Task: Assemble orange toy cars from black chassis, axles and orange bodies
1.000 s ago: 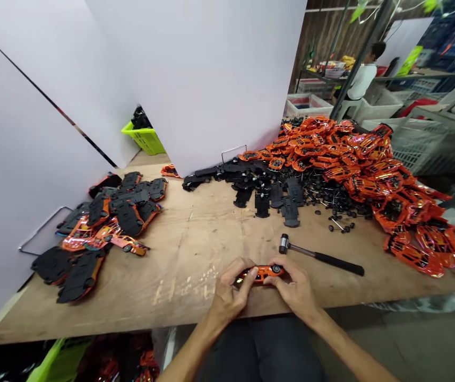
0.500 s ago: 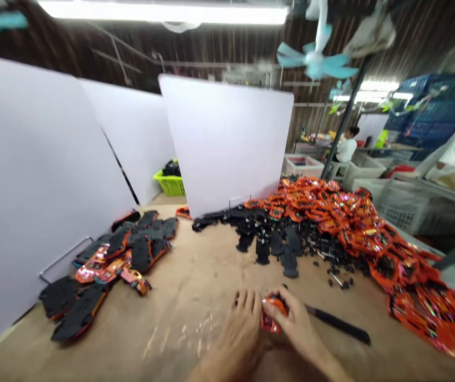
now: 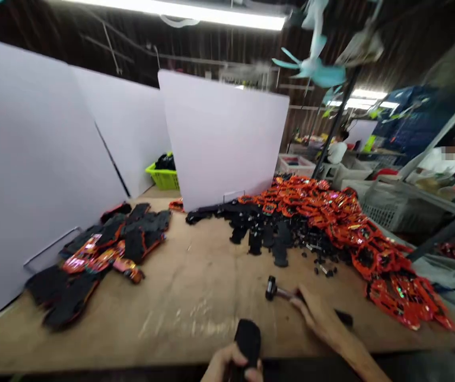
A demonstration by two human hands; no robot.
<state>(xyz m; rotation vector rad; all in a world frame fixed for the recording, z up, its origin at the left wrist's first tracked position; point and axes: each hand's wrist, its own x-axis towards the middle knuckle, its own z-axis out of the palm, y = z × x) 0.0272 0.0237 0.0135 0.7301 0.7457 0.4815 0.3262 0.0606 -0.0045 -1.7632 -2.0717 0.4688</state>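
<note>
My left hand (image 3: 227,363), at the table's front edge, is closed round a toy car (image 3: 248,338) whose flat black underside faces up. My right hand (image 3: 318,315) grips a hammer (image 3: 284,293) by its handle, a little to the right; the dark hammer head points left and the far end of the handle shows past the wrist. Hammer and toy car are apart. Whatever lies on the car's lower side is hidden from me.
On the left lie several toy cars (image 3: 68,297), mostly black side up. At the back middle are black car bases (image 3: 281,246). Orange car bodies (image 3: 362,228) form a long heap on the right, beside small wheels and axles (image 3: 325,269). White panels (image 3: 223,143) stand behind.
The orange car body between both hands now shows its black underside, in the left hand alone, nearer the table edge. My right hand has moved right and taken hold of the hammer.
</note>
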